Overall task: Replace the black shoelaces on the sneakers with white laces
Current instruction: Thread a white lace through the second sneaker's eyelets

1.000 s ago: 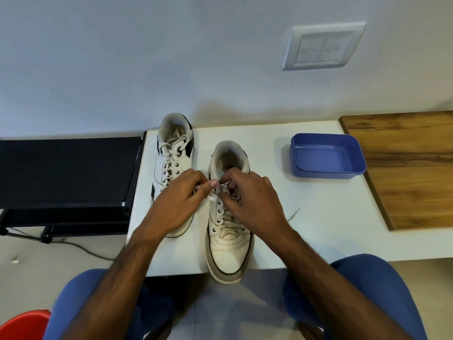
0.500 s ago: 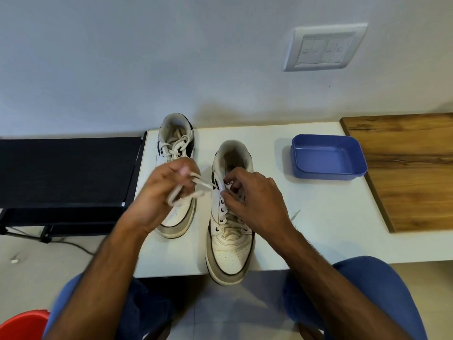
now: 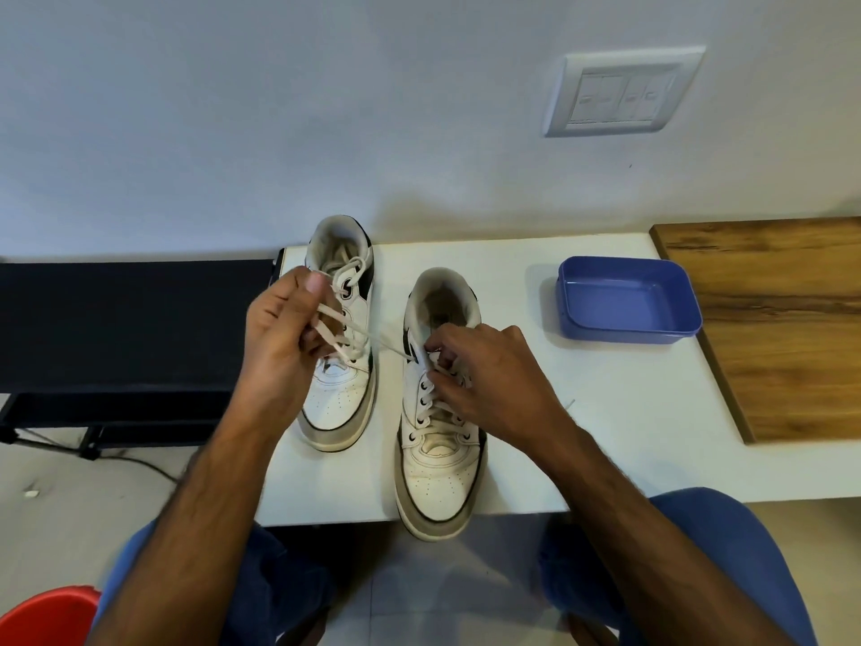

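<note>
Two white sneakers with black trim stand on the white table (image 3: 605, 440), toes toward me. The left sneaker (image 3: 342, 394) carries a tied white lace. The right sneaker (image 3: 438, 468) is threaded with a white lace (image 3: 386, 345) whose free end runs left from an upper eyelet. My left hand (image 3: 284, 338) grips that lace end, raised over the left sneaker. My right hand (image 3: 484, 380) rests on the right sneaker's upper eyelets and pinches the lace there. No black laces are in view.
A blue plastic tray (image 3: 626, 300) sits on the table to the right of the sneakers. A wooden board (image 3: 782, 319) lies at the far right. A black rack (image 3: 126, 319) stands left of the table, a red object (image 3: 42, 617) at bottom left.
My left hand has drawn the white lace out to the left and upward, away from the right sneaker. My right hand has stayed on the eyelets.
</note>
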Tool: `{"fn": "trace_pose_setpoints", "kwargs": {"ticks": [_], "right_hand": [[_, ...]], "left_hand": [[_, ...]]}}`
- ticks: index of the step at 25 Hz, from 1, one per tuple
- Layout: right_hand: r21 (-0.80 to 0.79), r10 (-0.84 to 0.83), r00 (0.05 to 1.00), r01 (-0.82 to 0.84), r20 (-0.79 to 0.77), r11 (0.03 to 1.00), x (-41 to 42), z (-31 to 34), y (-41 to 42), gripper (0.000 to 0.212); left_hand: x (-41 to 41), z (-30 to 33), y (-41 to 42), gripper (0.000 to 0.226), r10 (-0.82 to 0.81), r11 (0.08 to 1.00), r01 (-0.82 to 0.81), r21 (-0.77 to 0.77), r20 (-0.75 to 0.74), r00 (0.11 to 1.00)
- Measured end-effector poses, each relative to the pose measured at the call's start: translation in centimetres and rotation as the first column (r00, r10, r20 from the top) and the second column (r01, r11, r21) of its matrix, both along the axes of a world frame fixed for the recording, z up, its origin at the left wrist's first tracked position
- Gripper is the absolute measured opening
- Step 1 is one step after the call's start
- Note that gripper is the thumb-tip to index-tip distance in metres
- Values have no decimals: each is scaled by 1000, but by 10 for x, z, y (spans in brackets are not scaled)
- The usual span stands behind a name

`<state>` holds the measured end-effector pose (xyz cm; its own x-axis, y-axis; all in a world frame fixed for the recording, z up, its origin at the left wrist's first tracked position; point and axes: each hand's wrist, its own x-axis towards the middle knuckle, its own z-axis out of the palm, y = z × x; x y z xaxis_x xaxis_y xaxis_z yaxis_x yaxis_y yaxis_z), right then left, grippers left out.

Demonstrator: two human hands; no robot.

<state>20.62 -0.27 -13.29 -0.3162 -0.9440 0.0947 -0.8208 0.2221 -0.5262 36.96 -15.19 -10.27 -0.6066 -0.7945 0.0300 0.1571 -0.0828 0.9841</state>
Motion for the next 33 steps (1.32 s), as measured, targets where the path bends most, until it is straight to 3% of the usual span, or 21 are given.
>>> {"fn": "trace_pose_setpoints", "kwargs": {"ticks": [2,4,7,11,14,17,21,22,23,25,27,28,30,33], "right_hand": [[11,24,999,-25,33,1000,-5,2,2,18],[10,34,998,-34,44,999,-7,3,4,18],[6,48,998,-49,37,999,-5,4,6,19],[-99,51,995,-42,89,994,-8,-3,7,19],[-269,-53,961,129,272,955,-17,-1,9,20],[-258,-198,877,333,438,907,-29,0,11,23],[-169,-270,814,405,514,899,-37,-5,10,32],[-168,-267,814,402,515,900,-37,-6,9,30],[-169,-264,816,398,514,902,-37,-6,9,28],[-175,-253,818,391,516,904,-36,-6,9,24],[-178,-238,812,383,533,907,-34,-5,8,22],[-174,-229,808,375,543,911,-34,-5,8,22],[-165,-205,807,347,553,923,-32,-5,7,22],[-150,-197,818,324,540,934,-31,-7,7,22]], "left_hand": [[-2,-9,-3,41,113,982,-77,-174,204,972],[-6,-23,-6,30,233,904,-41,-426,411,881],[-7,-32,-9,23,345,804,-6,-594,459,818],[-3,-27,-13,40,325,817,-59,-574,374,868],[-5,-21,-5,39,237,783,-12,-622,280,930],[-12,-13,10,35,242,647,-17,-762,185,952],[-22,2,31,17,457,367,-230,-902,-41,888],[-24,7,29,15,476,369,-312,-875,-110,872],[-24,11,23,14,482,440,-422,-793,-188,856],[-18,14,2,17,544,643,-628,-438,-315,778],[-5,6,-18,26,656,704,-704,-96,-293,696],[0,-2,-22,28,683,710,-704,-2,-244,689],[5,-15,-25,28,694,717,-695,46,-143,706],[-1,-18,-22,22,567,791,-561,-244,-53,822]]}}
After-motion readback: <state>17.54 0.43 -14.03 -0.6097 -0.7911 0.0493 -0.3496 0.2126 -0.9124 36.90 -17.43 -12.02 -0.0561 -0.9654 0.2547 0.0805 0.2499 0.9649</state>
